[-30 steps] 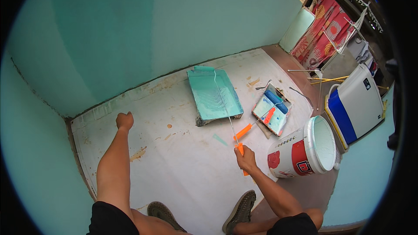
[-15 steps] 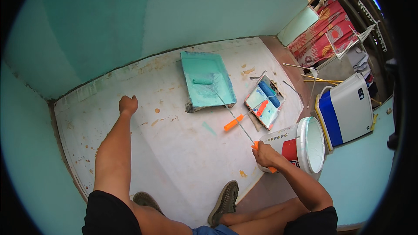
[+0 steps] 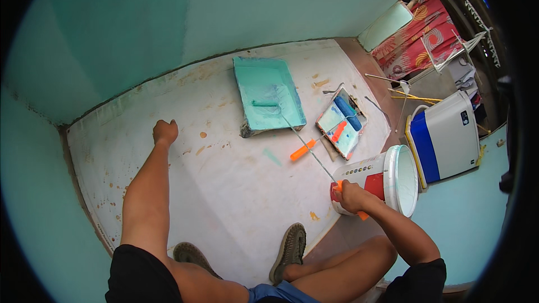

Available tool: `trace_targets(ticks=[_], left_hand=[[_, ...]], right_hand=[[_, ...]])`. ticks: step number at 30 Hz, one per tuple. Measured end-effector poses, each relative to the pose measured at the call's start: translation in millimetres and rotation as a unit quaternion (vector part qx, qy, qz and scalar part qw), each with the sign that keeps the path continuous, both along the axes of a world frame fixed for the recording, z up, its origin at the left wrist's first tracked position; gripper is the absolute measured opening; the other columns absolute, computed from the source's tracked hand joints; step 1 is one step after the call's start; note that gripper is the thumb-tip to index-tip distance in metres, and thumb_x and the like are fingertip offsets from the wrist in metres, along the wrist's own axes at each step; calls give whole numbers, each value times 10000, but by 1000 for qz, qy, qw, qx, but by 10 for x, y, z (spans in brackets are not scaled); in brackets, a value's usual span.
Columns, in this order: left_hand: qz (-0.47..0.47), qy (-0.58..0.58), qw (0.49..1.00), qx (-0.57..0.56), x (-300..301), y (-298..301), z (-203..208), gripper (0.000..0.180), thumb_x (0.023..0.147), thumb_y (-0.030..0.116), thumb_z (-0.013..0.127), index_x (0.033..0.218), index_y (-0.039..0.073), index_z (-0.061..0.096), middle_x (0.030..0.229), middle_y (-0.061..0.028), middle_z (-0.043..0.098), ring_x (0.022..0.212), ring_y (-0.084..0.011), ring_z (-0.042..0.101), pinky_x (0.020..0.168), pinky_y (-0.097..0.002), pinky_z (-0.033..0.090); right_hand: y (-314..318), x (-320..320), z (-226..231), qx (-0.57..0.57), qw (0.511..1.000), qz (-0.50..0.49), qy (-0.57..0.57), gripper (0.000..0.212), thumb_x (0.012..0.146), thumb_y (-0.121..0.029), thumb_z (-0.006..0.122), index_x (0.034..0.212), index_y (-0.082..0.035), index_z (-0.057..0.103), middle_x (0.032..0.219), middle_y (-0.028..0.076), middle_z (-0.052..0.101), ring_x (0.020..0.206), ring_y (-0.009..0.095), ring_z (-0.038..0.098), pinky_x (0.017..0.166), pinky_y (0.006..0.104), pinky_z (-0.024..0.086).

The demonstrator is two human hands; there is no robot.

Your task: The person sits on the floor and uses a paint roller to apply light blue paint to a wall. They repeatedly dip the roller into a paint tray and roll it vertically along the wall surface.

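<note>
My right hand (image 3: 353, 197) is closed round the orange handle of a long-rod paint roller (image 3: 310, 148). Its teal-coated sleeve (image 3: 264, 103) lies in a large paint tray (image 3: 264, 66) wet with teal paint. Out to the left, my left hand (image 3: 165, 131) is held in a loose fist above the floor sheet, and nothing shows in it. Between the large tray and my right hand is a smaller tray (image 3: 350, 147). A blue roller (image 3: 348, 113), a red handle (image 3: 339, 131) and another orange handle (image 3: 303, 150) lie in or across it.
A white paint bucket (image 3: 401, 182) stands beside my right hand. Beyond it are a grey and blue box-shaped container (image 3: 449, 137), a white rack (image 3: 457, 50) and a red patterned cloth (image 3: 432, 28). Teal walls (image 3: 252, 11) edge the stained white floor sheet (image 3: 236, 191).
My right hand has shifted right and slightly nearer, drawing the roller a little toward me within the large tray. The view has tilted slightly. My left hand stays almost where it was.
</note>
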State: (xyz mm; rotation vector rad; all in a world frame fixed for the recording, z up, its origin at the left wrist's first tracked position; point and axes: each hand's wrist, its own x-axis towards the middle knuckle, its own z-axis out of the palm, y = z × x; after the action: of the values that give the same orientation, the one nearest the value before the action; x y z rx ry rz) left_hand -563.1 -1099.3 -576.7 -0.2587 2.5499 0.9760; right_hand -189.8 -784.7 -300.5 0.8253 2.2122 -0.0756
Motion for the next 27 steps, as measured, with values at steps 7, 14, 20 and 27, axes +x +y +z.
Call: trace_targets(ticks=[7, 14, 20, 27], left_hand=[[-24, 2, 1000, -18, -38, -83, 107, 464, 922, 339, 590, 1142, -69, 618, 1177, -277, 637, 1107, -399, 623, 956, -439, 499], [-6, 10, 999, -40, -107, -184, -84, 475, 911, 349, 607, 1123, -76, 623, 1152, -276, 649, 1070, -406, 639, 936, -436, 512], [-32, 40, 998, -40, -230, -254, -50, 467, 910, 351, 608, 1098, -75, 640, 1151, -290, 644, 1079, -413, 634, 941, -444, 507], [-13, 28, 998, -48, -191, -382, -61, 475, 915, 345, 600, 1112, -87, 628, 1157, -287, 642, 1096, -412, 624, 959, -441, 497]], right_hand=[[433, -149, 139, -100, 980, -104, 137, 440, 990, -246, 503, 1300, 62, 455, 810, 209, 661, 621, 248, 669, 513, 384, 527], [368, 506, 672, -72, 983, 32, 168, 496, 979, -149, 489, 1468, -176, 414, 848, 187, 675, 811, 270, 668, 825, 418, 518], [260, -400, 380, -60, 993, -17, 101, 379, 986, -165, 470, 1361, -121, 461, 917, 280, 661, 911, 398, 659, 860, 489, 494], [242, -187, 559, -15, 995, 35, -96, 346, 992, -177, 450, 1325, -125, 372, 1016, 295, 651, 1012, 450, 618, 937, 534, 439]])
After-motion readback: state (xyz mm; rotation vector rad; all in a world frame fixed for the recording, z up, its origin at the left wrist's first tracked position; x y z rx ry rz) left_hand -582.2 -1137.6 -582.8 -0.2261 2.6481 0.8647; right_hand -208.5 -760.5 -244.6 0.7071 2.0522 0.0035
